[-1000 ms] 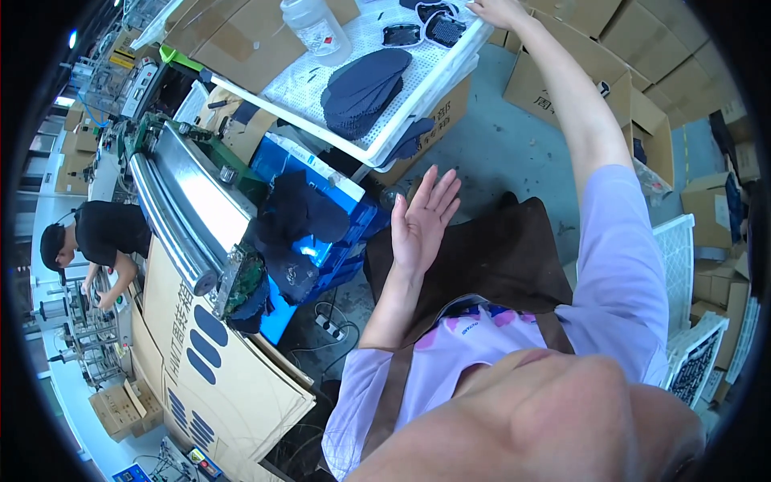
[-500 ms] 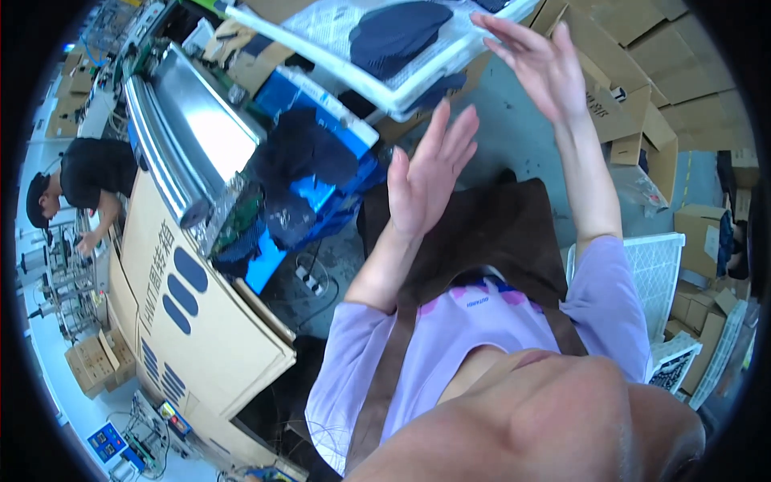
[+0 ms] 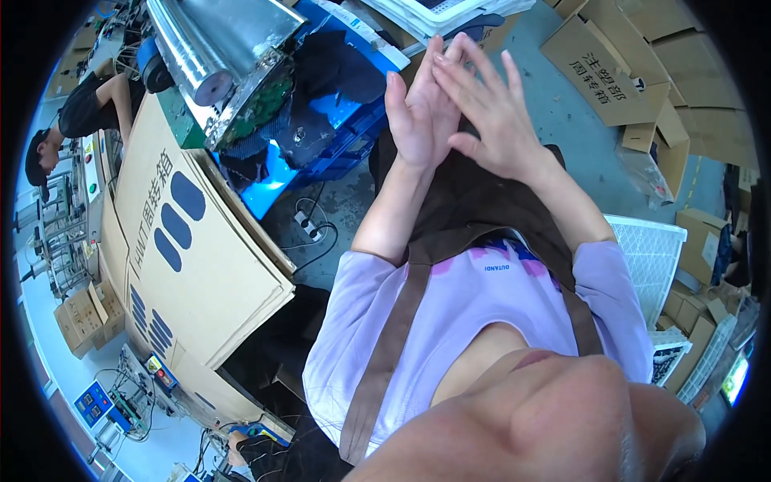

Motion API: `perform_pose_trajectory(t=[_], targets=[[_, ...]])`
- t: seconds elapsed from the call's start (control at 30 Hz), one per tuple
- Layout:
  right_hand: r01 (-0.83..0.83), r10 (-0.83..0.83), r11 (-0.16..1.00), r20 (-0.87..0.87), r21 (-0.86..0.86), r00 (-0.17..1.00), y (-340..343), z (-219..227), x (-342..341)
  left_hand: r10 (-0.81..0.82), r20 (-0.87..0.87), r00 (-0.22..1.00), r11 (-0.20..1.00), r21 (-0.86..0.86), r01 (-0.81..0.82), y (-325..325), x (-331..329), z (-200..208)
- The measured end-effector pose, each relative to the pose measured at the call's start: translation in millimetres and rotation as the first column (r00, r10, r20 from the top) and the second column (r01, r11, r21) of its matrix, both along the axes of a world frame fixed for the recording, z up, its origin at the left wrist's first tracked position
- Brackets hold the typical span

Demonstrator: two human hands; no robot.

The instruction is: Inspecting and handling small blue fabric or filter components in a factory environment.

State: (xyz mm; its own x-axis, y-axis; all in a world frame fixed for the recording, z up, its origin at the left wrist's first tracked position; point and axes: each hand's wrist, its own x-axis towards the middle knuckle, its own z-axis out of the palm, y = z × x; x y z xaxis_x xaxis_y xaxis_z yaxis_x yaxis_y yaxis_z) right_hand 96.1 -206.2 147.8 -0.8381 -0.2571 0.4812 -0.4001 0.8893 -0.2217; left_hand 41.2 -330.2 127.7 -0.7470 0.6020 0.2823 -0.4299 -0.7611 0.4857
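My two hands are raised in front of me over my brown apron (image 3: 458,209), bare and holding nothing that shows. My left hand (image 3: 419,120) has its palm turned up and its fingers stretched out. The fingers of my right hand (image 3: 498,120) are spread, and their tips meet or overlap the fingers of the left. Beyond the fingertips lies a white plastic tray (image 3: 430,20). Dark cloth pieces (image 3: 337,72) hang over a blue crate (image 3: 353,132) to the left of my hands.
A metal roller machine (image 3: 201,80) stands at the upper left, next to large flat cardboard (image 3: 201,265). Power strip and cables (image 3: 309,225) lie on the floor. Cardboard boxes (image 3: 610,80) and a white mesh crate (image 3: 650,249) are on the right. A co-worker (image 3: 88,112) bends at the far left.
My hands have come together from being held apart, the right moving left and down. The view has shifted, so the tray sits higher and the dark cloth on it has left the picture.
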Motion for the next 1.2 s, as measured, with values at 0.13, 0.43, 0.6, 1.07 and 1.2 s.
perform_pose_trajectory(t=[0.13,0.43,0.6,1.07,1.2], targets=[[0.078,-0.088,0.989,-0.084,-0.125,0.993,2,-2,-14,0.083,-0.129,0.988,0.987,-0.126,-0.099,6,16,10],[0.09,-0.09,0.996,-0.036,-0.009,0.995,-3,7,-1,0.081,-0.191,0.978,0.976,-0.184,-0.117,-3,17,6],[0.114,-0.113,0.993,-0.022,0.022,0.993,-4,16,2,0.041,-0.212,0.977,0.973,-0.215,-0.088,-6,18,1],[0.149,-0.147,0.989,-0.061,0.017,0.987,2,0,1,0.058,-0.147,0.987,0.989,-0.127,-0.077,-7,12,3],[0.113,-0.115,0.993,0.036,0.046,0.993,-5,-6,11,-0.023,0.009,1.0,1.0,-0.003,0.023,-9,9,0]])
